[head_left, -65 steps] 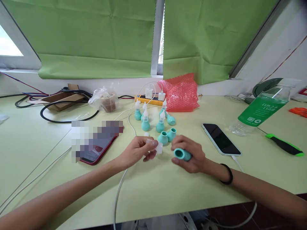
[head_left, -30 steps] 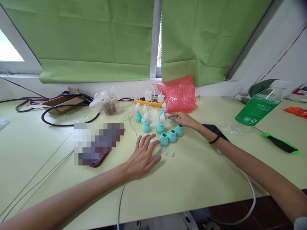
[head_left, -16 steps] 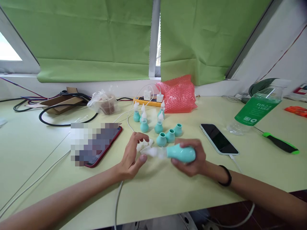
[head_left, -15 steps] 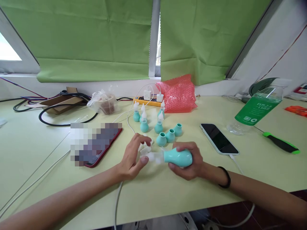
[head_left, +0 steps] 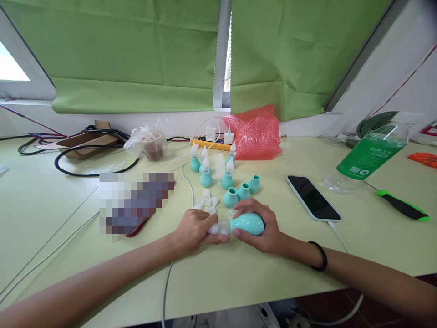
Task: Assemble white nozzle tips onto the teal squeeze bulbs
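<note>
My right hand (head_left: 259, 230) is wrapped round a teal rubber bulb (head_left: 247, 223) lying sideways just above the table. My left hand (head_left: 196, 229) is closed on the clear plastic nozzle (head_left: 218, 227) at the bulb's mouth. Both hands meet at the table's front middle. Just behind them stand three open teal bulbs (head_left: 243, 192) without nozzles. Further back stand several bulbs with white nozzles fitted (head_left: 206, 175). A few loose clear nozzles (head_left: 209, 202) lie beside my left hand.
A blurred red phone (head_left: 136, 207) lies left, a white phone (head_left: 313, 198) with cable right. A green-labelled water bottle (head_left: 372, 152) and green-handled tool (head_left: 403, 207) are far right. Pink bubble wrap (head_left: 257, 132), a power strip (head_left: 213, 142), a plastic bag (head_left: 147, 145) and black cables (head_left: 85, 159) line the back.
My right hand fetched a bulb from the back group and brought it forward. My left hand picked up a nozzle and now closes on it at the bulb's mouth, lower toward the table.
</note>
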{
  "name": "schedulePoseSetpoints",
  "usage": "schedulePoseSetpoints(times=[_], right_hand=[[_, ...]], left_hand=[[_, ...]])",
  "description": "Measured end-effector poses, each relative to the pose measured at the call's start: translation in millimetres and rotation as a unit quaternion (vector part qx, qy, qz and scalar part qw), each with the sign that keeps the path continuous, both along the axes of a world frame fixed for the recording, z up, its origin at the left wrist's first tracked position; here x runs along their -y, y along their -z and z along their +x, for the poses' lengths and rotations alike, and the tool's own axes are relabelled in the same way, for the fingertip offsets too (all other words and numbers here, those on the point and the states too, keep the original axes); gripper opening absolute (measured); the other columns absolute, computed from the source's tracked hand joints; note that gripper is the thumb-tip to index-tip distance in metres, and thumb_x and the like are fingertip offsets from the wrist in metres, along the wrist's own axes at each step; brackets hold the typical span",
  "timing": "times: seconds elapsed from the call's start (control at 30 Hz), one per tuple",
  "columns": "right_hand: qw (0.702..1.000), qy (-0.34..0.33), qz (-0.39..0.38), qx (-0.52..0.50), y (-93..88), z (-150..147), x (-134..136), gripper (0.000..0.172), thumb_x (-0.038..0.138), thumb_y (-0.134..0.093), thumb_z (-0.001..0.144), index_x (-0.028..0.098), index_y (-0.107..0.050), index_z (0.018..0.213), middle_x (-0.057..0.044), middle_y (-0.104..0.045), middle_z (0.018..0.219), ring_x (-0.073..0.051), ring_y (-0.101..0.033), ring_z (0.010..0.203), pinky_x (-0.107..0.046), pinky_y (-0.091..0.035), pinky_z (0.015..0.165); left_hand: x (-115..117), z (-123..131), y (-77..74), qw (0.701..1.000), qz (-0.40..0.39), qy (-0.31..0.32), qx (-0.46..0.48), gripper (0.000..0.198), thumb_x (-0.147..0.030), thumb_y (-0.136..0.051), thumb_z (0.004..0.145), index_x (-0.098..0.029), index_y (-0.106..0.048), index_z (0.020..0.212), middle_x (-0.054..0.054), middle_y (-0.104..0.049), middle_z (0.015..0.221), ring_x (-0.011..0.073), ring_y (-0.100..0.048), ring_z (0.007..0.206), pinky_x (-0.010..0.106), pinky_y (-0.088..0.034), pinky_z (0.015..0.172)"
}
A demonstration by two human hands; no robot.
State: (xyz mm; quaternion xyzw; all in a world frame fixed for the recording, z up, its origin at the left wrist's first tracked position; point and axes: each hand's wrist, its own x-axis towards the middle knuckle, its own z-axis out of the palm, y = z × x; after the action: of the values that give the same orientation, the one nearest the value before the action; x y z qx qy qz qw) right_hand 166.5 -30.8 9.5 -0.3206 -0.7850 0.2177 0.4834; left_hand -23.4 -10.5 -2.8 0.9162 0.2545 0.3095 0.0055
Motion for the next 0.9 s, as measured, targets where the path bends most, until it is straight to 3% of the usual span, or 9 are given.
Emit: schedulePoseSetpoints(times=[0.1, 0.2, 0.33, 0.43, 0.67, 0.9], right_hand=[[0.998, -0.009, -0.055, 0.027, -3.3, 1, -2, 0.017, 0.032, -0.063, 0.064, 0.018, -0.059, 0.074, -0.001, -0.063, 0.067, -0.013, -0.058, 0.060, -0.025, -0.045, 0.057], [0.987, -0.041, -0.155, 0.007, -5.9, 3, -6, 0.018, 0.034, -0.063, 0.064, 0.017, -0.061, 0.071, 0.000, -0.060, 0.060, -0.011, -0.053, 0.052, -0.021, -0.042, 0.048], [0.943, -0.096, -0.313, -0.058, -3.4, 5, -11, 0.023, 0.036, -0.061, 0.066, 0.015, -0.061, 0.073, 0.001, -0.055, 0.051, -0.007, -0.046, 0.040, -0.018, -0.034, 0.036], [0.920, -0.083, -0.367, -0.110, -0.6, 6, -12, 0.024, 0.039, -0.061, 0.066, 0.015, -0.059, 0.069, 0.001, -0.054, 0.051, -0.009, -0.049, 0.041, -0.017, -0.033, 0.034], [0.952, -0.005, -0.274, -0.133, -4.7, 5, -8, 0.021, 0.036, -0.061, 0.065, 0.015, -0.059, 0.068, 0.001, -0.054, 0.051, -0.010, -0.051, 0.044, -0.019, -0.039, 0.037], [0.972, 0.056, -0.210, -0.085, -6.0, 1, -6, 0.019, 0.033, -0.061, 0.065, 0.015, -0.058, 0.065, 0.001, -0.053, 0.052, -0.010, -0.048, 0.046, -0.022, -0.040, 0.043]], left_hand=[[-1, 0, -1.0, 1.000, -0.007, 0.018, -0.011, 0.048, -0.053, -0.025, 0.082, -0.016, -0.042, 0.055, -0.002, -0.040, 0.043, 0.0090, -0.035, 0.039, 0.022, -0.023, 0.040], [-1, -1, -2.9, 0.999, -0.027, 0.036, -0.019, 0.049, -0.053, -0.022, 0.083, -0.017, -0.042, 0.056, -0.002, -0.040, 0.044, 0.0095, -0.035, 0.040, 0.023, -0.025, 0.041], [0, -1, -4.7, 0.998, -0.029, 0.055, -0.018, 0.050, -0.053, -0.020, 0.083, -0.017, -0.042, 0.056, -0.001, -0.040, 0.045, 0.0098, -0.035, 0.041, 0.023, -0.025, 0.041], [0, -1, -4.2, 0.999, -0.009, 0.031, -0.012, 0.050, -0.055, -0.020, 0.081, -0.017, -0.042, 0.058, -0.001, -0.042, 0.045, 0.0102, -0.037, 0.041, 0.023, -0.025, 0.041], [-3, 5, -2.1, 0.988, 0.045, -0.128, -0.077, 0.033, -0.048, -0.043, 0.077, -0.017, -0.046, 0.065, -0.001, -0.052, 0.050, 0.0123, -0.047, 0.044, 0.023, -0.029, 0.045], [-1, 5, -5.4, 0.979, -0.012, -0.173, -0.105, 0.033, -0.046, -0.056, 0.069, -0.017, -0.047, 0.082, 0.000, -0.060, 0.066, 0.0153, -0.055, 0.052, 0.024, -0.034, 0.047]])
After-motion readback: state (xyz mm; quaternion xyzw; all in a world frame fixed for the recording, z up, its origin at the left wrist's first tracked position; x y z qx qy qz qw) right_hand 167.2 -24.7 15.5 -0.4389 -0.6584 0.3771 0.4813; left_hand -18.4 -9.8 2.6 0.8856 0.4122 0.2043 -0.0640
